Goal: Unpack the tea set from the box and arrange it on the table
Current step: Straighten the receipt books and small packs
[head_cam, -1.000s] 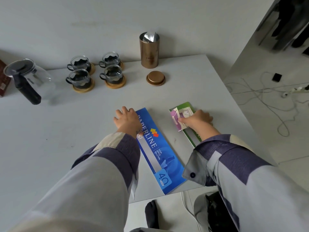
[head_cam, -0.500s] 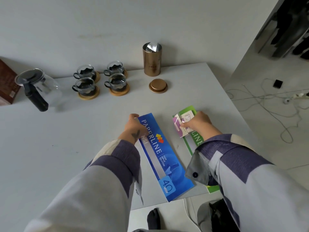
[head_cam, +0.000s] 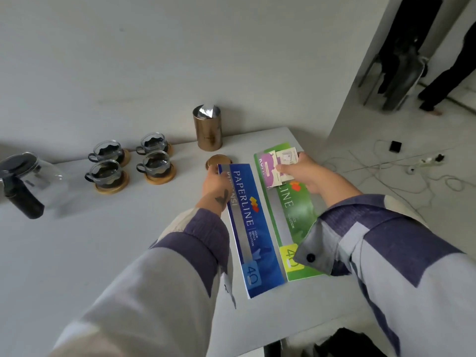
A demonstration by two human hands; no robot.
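Two hands hide parts of what they hold: the left hand (head_cam: 215, 182) has its fingers closed on the far left edge of the blue booklet (head_cam: 251, 228), covering some lettering; the right hand (head_cam: 306, 173) pinches small packets (head_cam: 279, 167) over the green booklet (head_cam: 291, 215). Both booklets lie lengthwise away from the person. Four glass cups (head_cam: 130, 161), teapot (head_cam: 24, 182) and canister (head_cam: 208, 128) stand on the grey surface (head_cam: 77, 240) by a white wall

Blue paper pack (head_cam: 253, 229) and green paper pack (head_cam: 288, 210) lying side by side, long edges nearly touching, near the white table's (head_cam: 77, 253) right edge; small purple-and-white packets (head_cam: 277, 167) over the green pack's far end. On the floor to the right: tangled white cables (head_cam: 401, 173), power strip (head_cam: 425, 161), small black block (head_cam: 395, 146). Dark chair (head_cam: 396, 73) in the far right background.
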